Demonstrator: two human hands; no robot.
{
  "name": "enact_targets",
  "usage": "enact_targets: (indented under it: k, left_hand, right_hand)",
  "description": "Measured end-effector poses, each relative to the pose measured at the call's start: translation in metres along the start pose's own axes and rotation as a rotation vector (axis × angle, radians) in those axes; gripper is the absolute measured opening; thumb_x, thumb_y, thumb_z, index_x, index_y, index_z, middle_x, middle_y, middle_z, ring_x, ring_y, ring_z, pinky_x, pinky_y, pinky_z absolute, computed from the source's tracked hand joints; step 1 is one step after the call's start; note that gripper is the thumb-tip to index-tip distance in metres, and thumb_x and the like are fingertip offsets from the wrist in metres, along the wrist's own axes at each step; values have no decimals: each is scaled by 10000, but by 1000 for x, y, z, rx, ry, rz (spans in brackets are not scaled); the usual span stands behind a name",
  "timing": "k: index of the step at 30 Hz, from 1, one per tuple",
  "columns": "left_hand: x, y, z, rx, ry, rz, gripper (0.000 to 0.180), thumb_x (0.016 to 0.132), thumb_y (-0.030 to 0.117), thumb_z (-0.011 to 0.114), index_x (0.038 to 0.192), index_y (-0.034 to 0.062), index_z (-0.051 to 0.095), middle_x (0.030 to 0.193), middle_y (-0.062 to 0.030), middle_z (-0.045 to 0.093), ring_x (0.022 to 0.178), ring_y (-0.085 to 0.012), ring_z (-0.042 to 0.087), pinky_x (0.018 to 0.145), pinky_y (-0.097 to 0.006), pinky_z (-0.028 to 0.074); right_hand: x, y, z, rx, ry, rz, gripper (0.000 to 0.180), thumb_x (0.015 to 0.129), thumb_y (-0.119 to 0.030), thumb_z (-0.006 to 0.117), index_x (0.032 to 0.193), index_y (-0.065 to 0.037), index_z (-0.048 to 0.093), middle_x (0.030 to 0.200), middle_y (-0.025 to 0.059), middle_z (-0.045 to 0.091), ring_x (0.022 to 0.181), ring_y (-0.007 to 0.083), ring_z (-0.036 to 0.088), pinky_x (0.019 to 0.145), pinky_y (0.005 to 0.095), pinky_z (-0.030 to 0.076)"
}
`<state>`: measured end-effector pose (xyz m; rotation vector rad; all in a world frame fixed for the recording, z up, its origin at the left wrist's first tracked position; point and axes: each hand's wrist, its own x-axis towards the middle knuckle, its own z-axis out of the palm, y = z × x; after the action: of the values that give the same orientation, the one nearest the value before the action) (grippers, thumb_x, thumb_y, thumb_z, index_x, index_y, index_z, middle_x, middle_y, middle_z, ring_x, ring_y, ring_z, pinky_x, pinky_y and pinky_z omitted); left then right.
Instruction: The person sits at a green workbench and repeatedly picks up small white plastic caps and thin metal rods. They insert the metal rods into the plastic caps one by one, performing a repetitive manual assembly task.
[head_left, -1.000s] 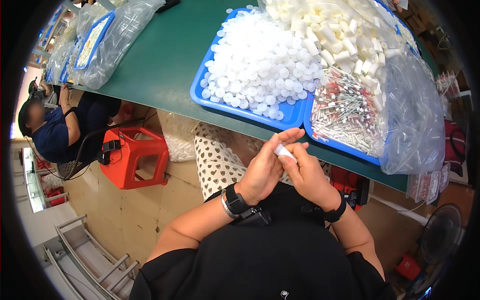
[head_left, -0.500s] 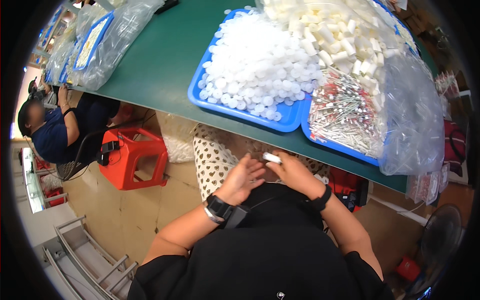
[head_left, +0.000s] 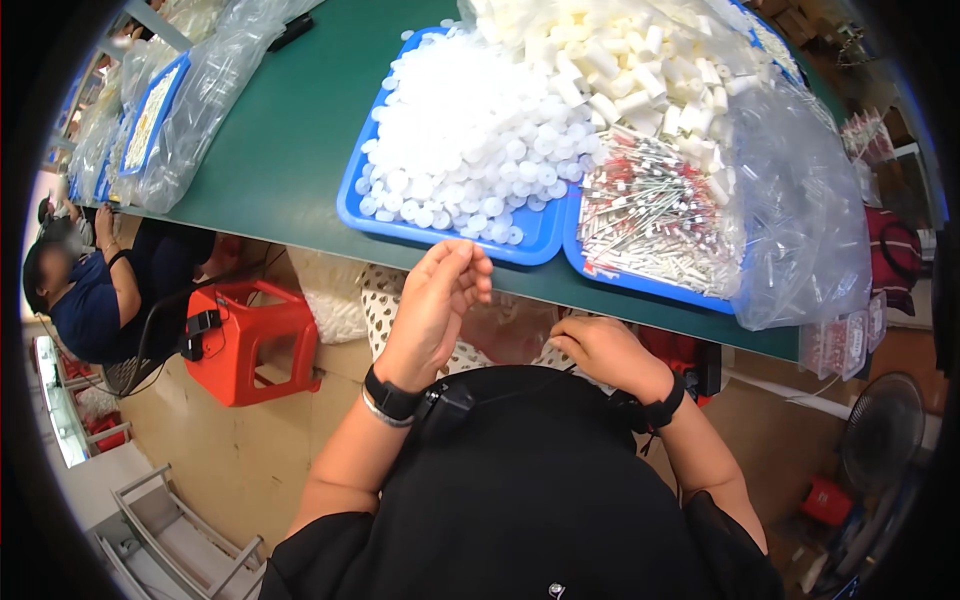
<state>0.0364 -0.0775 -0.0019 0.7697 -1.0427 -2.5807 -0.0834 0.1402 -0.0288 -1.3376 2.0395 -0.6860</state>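
Observation:
My left hand [head_left: 432, 305] is raised palm inward at the front edge of a blue tray [head_left: 538, 250]. Its fingers are half curled and a little apart, and nothing shows in them. That tray holds a heap of small translucent white discs [head_left: 430, 130]. Lower and to the right, by the table edge over my lap, is my right hand [head_left: 602, 352]. Its thumb and fingers are curled inward; whatever they may hold is hidden. A second blue tray [head_left: 640, 284] beside the first holds thin metal pins with red and white ends [head_left: 655, 205].
Behind the pins lies a pile of cream-white cylinders [head_left: 640, 70]. Clear plastic sheeting [head_left: 805, 220] hangs at the right of the green table [head_left: 270, 160]. A red stool [head_left: 245, 350] and a seated person [head_left: 95, 290] are at left, a fan [head_left: 882, 430] at lower right.
My left hand has risen forward from my lap to the tray of discs. My right hand moved slightly right and down; the white cylinder it held is out of sight.

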Motion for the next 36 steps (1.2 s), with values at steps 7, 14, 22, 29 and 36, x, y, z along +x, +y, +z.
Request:
enact_targets:
  k: [7,14,22,29,36]
  left_hand:
    - [-4,-5,-14,-18,-2,-66,189,996,231,530,986,49,579,892,-46,609,775,-138,573,724,-273,489]
    - [-18,-9,-36,-73,81,-47,186,998,230,527,989,51,577,884,-45,601,789,-136,568,734,-277,489]
    - [-10,-23,-23,-51,34,-149,188,1007,220,511,981,45,573,902,-63,623,774,-145,593,716,-276,504]
    - [-7,-13,-4,22,-82,-147,197,1018,201,482,1015,24,570,937,-89,647,785,-154,637,725,-273,530]
    - [-3,4,19,475,-90,117,185,988,156,558,1077,0,604,1006,-97,673,853,-137,647,761,-272,527]
  right_hand:
    - [55,110,131,-321,387,128,343,882,-218,601,1144,2,608,1052,229,659,978,419,625,872,489,486]
    - [39,176,93,-365,406,459,294,865,-158,583,1110,1,622,1065,230,651,1002,416,617,881,492,481]
    - [24,92,59,-414,428,230,255,851,-110,568,1070,3,634,1054,227,647,1007,411,612,882,489,479]
    - [66,87,101,-68,113,15,237,891,-146,566,1069,-3,626,1049,230,632,967,383,607,863,454,476]
    - [45,69,73,-42,144,28,228,897,-148,578,1088,-62,667,1061,182,667,953,362,628,850,442,491]
